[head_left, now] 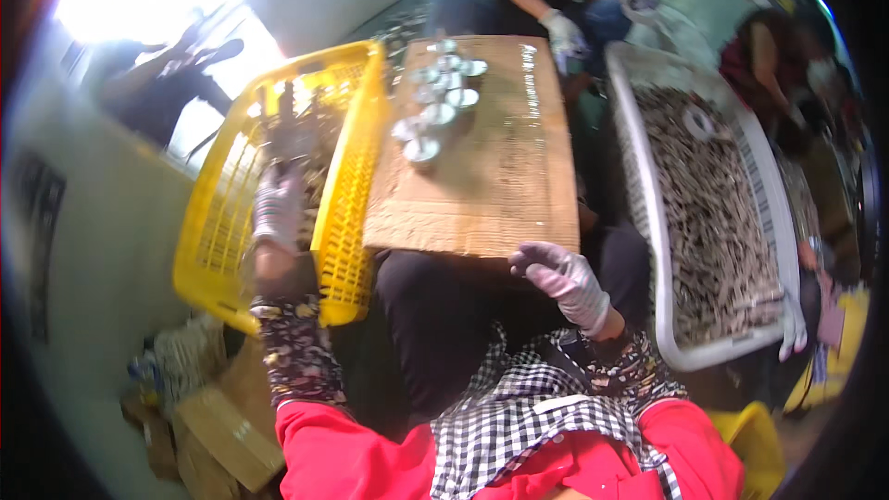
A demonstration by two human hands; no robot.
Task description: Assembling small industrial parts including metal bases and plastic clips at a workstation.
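My left hand [281, 202], in a pale striped glove, reaches into a yellow plastic basket [344, 222] on the left. Thin greyish metal-looking pieces [319, 120] lie in that basket around its fingers, which are smeared by motion. My right hand [567, 285], gloved too, is at the near right edge of a cardboard sheet [482, 208] over my lap. Its fingers are curled together; whatever is between them, if anything, is hidden. On the far left part of the cardboard stands a cluster of small round, shiny metal pieces [439, 113].
To the right stands a long white basket [659, 222] full of thin brownish-grey pieces [708, 213]. A co-worker's gloved hand [561, 32] is beyond the cardboard, and another person [773, 60] sits at far right. Flattened cardboard boxes [222, 426] lie at lower left.
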